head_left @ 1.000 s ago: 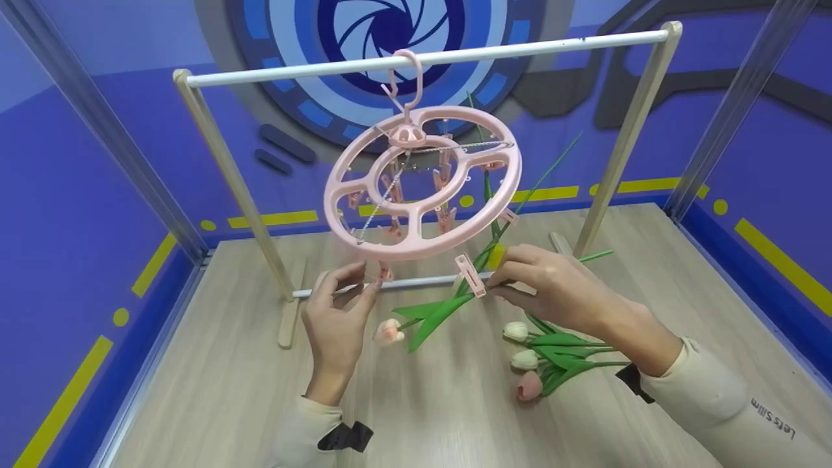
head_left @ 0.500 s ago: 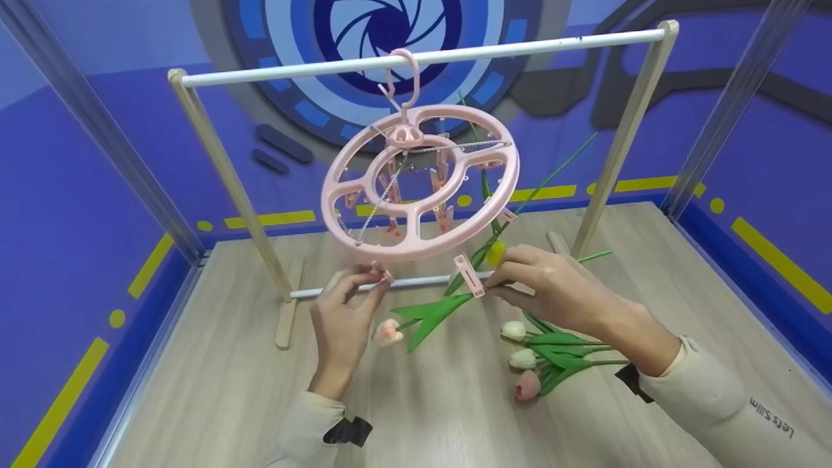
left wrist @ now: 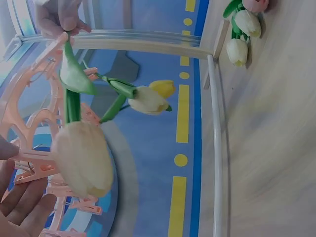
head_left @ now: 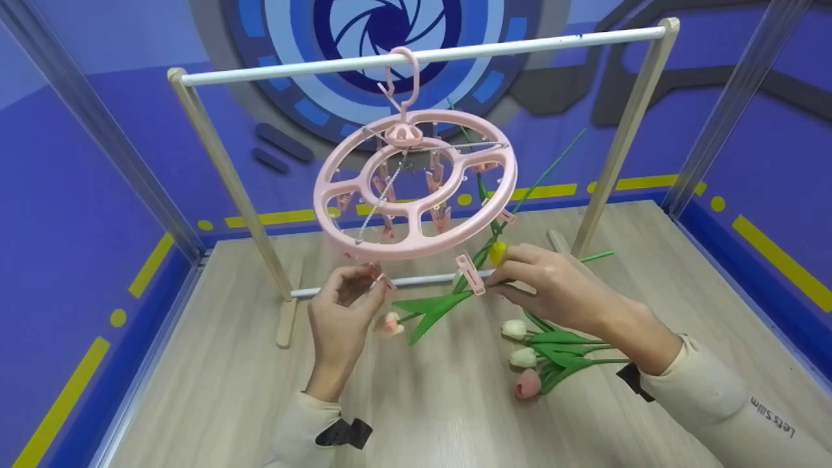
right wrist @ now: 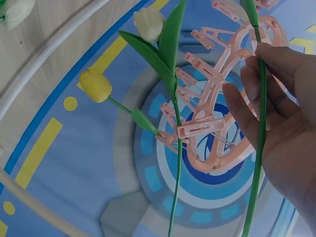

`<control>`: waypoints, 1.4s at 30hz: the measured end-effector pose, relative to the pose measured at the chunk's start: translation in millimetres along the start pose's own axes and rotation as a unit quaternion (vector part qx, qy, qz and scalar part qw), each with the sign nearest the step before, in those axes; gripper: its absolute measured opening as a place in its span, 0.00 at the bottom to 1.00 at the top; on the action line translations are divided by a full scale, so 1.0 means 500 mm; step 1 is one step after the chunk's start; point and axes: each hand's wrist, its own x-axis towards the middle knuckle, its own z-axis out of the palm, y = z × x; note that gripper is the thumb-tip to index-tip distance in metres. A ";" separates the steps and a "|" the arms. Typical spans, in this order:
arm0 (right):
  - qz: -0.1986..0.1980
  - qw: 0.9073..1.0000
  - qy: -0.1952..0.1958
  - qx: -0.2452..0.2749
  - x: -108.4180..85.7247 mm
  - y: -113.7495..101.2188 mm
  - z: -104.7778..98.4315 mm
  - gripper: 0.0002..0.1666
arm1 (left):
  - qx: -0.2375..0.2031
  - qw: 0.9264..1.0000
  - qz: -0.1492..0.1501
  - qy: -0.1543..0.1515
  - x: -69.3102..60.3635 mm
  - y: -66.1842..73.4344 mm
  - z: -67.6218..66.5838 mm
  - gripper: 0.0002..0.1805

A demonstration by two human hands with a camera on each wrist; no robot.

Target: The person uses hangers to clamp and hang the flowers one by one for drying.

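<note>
A pink round clip hanger (head_left: pixel 416 247) hangs tilted from the rack's bar. At its front rim my left hand (head_left: pixel 341 318) pinches a small pink clip (left wrist: pixel 37 168) between thumb and fingers. My right hand (head_left: pixel 565 286) pinches the green stem (right wrist: pixel 261 128) of a peach tulip (head_left: pixel 390 324), whose bloom lies just right of the left hand, pointing left. A pink clip (head_left: pixel 469 273) hangs beside the right fingertips. In the right wrist view, a white tulip (right wrist: pixel 149 23) and a yellow tulip (right wrist: pixel 95 85) hang from clips, blooms down in the head view.
The white bar (head_left: pixel 533 47) rests on wooden posts (head_left: pixel 227 175), with a lower white rod (head_left: pixel 422 281) near the table. Two white tulips (head_left: pixel 523 358) and a pink tulip (head_left: pixel 528 384) lie on the table at right. Blue walls enclose the back and sides.
My left fingers have closed on the hanging clip and tipped it. The hanger's ring has shifted slightly left and its tilt has eased. The right hand has barely moved.
</note>
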 end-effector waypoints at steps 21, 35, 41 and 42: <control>0.036 0.999 -0.004 -0.026 -0.013 0.010 0.000 0.18 | 0.006 0.997 -0.053 -0.049 -0.017 0.047 -0.002 0.19; 0.028 0.998 0.040 -0.038 -0.020 0.025 -0.005 0.19 | 0.003 0.996 0.000 -0.087 -0.019 0.060 0.014 0.14; 0.012 0.996 0.080 -0.043 -0.020 0.030 -0.007 0.22 | 0.007 0.996 0.013 -0.088 -0.020 0.061 0.022 0.13; 0.009 0.995 0.088 -0.042 -0.020 0.029 -0.008 0.22 | 0.009 0.996 0.014 -0.088 -0.020 0.059 0.023 0.13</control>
